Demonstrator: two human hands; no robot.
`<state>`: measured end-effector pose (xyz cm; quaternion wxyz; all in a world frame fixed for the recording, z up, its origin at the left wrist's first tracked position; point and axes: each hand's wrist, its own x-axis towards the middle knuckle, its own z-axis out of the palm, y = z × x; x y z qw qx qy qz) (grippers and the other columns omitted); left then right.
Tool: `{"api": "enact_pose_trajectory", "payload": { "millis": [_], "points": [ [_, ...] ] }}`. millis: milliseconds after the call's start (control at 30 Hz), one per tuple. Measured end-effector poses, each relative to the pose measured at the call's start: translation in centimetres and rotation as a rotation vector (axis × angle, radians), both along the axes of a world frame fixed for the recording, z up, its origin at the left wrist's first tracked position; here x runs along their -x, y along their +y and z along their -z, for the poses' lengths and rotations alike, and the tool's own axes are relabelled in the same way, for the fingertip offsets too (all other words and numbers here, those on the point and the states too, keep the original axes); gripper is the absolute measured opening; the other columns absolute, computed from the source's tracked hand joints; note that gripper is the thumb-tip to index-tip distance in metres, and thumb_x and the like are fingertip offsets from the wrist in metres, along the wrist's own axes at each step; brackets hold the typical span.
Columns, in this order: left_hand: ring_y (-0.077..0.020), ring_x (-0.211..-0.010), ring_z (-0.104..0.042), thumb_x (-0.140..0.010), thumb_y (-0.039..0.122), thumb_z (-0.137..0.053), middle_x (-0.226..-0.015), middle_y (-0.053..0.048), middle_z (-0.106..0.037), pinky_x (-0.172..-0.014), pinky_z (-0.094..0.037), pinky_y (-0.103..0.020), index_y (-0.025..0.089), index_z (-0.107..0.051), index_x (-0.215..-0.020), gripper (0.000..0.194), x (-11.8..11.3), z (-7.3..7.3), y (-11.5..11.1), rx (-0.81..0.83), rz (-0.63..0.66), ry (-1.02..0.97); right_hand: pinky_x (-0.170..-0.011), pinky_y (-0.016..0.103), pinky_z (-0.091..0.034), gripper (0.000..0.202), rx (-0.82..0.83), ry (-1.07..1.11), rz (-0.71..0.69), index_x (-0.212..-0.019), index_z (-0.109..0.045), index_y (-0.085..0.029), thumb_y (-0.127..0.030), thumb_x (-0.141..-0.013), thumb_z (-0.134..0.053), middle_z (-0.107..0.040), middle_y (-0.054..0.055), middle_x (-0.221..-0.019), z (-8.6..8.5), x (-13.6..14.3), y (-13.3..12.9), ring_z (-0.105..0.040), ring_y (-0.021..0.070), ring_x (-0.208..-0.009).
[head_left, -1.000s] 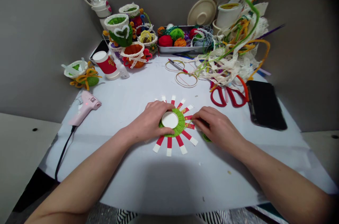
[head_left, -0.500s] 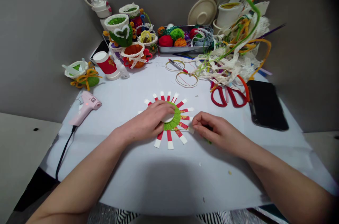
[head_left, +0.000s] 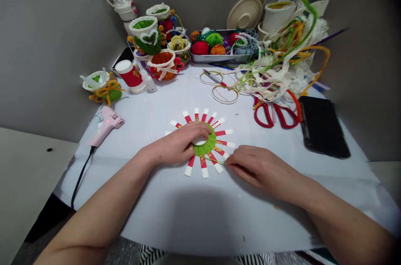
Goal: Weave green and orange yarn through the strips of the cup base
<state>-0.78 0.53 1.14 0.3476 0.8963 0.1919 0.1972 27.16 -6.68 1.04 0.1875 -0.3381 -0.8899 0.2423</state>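
A paper cup (head_left: 204,169) with its wall cut into red-and-white strips lies spread out like a sun on the table. Around its white base runs a woven ring of green yarn (head_left: 205,148). My left hand (head_left: 183,140) grips the cup from the left, with fingers curled into the middle and the thumb at the near edge; it covers the left strips. To the right, my right hand (head_left: 253,162) pinches a thin green yarn strand (head_left: 217,161), drawn out from the ring across the lower right strips. The rest of that strand is hidden by the hand.
A pink glue gun (head_left: 106,125) with a cord lies left. Yarn-covered cups (head_left: 163,62) and a tray of yarn balls (head_left: 224,58) stand behind. Red-handled scissors (head_left: 265,117), a black phone (head_left: 324,127) and a lace heap (head_left: 272,77) are at the right.
The cup has turned slightly under my left hand. My right hand has shifted a little downward, its fingers more closed, and the strand now slants lower across the strips. The view has shifted slightly.
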Motion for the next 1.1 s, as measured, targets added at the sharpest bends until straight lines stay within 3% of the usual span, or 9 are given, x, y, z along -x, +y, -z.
{"api": "enact_pose_trajectory", "payload": {
  "millis": [267,433,600,800,900,1000,1100],
  "points": [
    [-0.0281,-0.139,-0.056,-0.075,0.003,-0.049,-0.146,-0.013,-0.060,-0.118,-0.048,-0.055,0.023,-0.052,-0.124,0.053,0.4,-0.2,0.1,0.048,0.008,0.042,-0.068,0.029,-0.048,0.025,-0.004,-0.047,-0.037,-0.095,-0.070,-0.019,-0.017,-0.106,-0.048,-0.070,0.005,-0.083,-0.4,0.2,-0.6,-0.063,0.0170,-0.076],
    [-0.0270,-0.139,-0.056,-0.081,0.005,-0.052,-0.146,-0.013,-0.060,-0.118,-0.048,-0.052,0.023,-0.052,-0.124,0.047,0.3,-0.4,0.2,0.077,-0.001,0.044,-0.068,0.028,-0.047,0.025,0.008,-0.031,-0.078,-0.095,-0.070,-0.018,-0.017,-0.106,-0.048,-0.068,0.005,-0.084,-0.5,0.4,-0.9,-0.061,0.0161,-0.076],
    [-0.0301,-0.138,-0.056,-0.091,0.026,-0.074,-0.143,-0.015,-0.061,-0.116,-0.048,-0.054,0.023,-0.052,-0.123,0.039,0.0,-0.1,-0.1,0.042,-0.016,0.053,-0.070,0.030,-0.046,0.026,0.009,-0.060,-0.139,-0.096,-0.070,-0.019,-0.018,-0.108,-0.047,-0.067,0.004,-0.083,-0.3,0.7,-1.2,-0.060,0.0171,-0.077],
    [-0.0304,-0.139,-0.054,-0.094,0.038,-0.078,-0.144,-0.015,-0.059,-0.116,-0.047,-0.055,0.025,-0.055,-0.126,0.042,-0.1,0.3,-0.1,0.047,-0.018,0.077,-0.067,0.032,-0.044,0.028,-0.108,-0.138,-0.188,-0.087,-0.067,-0.019,-0.014,-0.106,-0.047,-0.065,0.004,-0.080,0.1,1.1,-1.4,-0.057,0.0180,-0.073],
    [-0.0307,-0.138,-0.054,-0.091,0.035,-0.081,-0.144,-0.015,-0.060,-0.116,-0.047,-0.055,0.025,-0.056,-0.128,0.045,0.0,0.2,-0.1,0.057,-0.027,0.076,-0.065,0.034,-0.042,0.031,-0.209,-0.195,-0.142,-0.080,-0.064,-0.020,-0.011,-0.104,-0.047,-0.064,0.005,-0.077,0.2,1.0,-1.5,-0.055,0.0185,-0.071],
    [-0.0306,-0.138,-0.053,-0.089,0.029,-0.083,-0.142,-0.014,-0.061,-0.115,-0.047,-0.055,0.025,-0.056,-0.129,0.047,-0.1,0.0,-0.2,0.065,-0.034,0.090,-0.064,0.035,-0.040,0.031,-0.277,-0.216,-0.008,-0.079,-0.064,-0.019,-0.012,-0.104,-0.046,-0.063,0.005,-0.075,0.3,0.8,-1.3,-0.054,0.0197,-0.069],
    [-0.0295,-0.135,-0.054,-0.089,0.026,-0.083,-0.139,-0.014,-0.061,-0.114,-0.048,-0.053,0.024,-0.055,-0.128,0.048,-0.2,-0.1,-0.2,0.065,-0.026,0.101,-0.065,0.035,-0.043,0.027,-0.221,-0.162,0.130,-0.084,-0.066,-0.019,-0.019,-0.106,-0.049,-0.064,0.005,-0.077,0.6,0.6,-0.7,-0.057,0.0202,-0.072]
  ]
}}
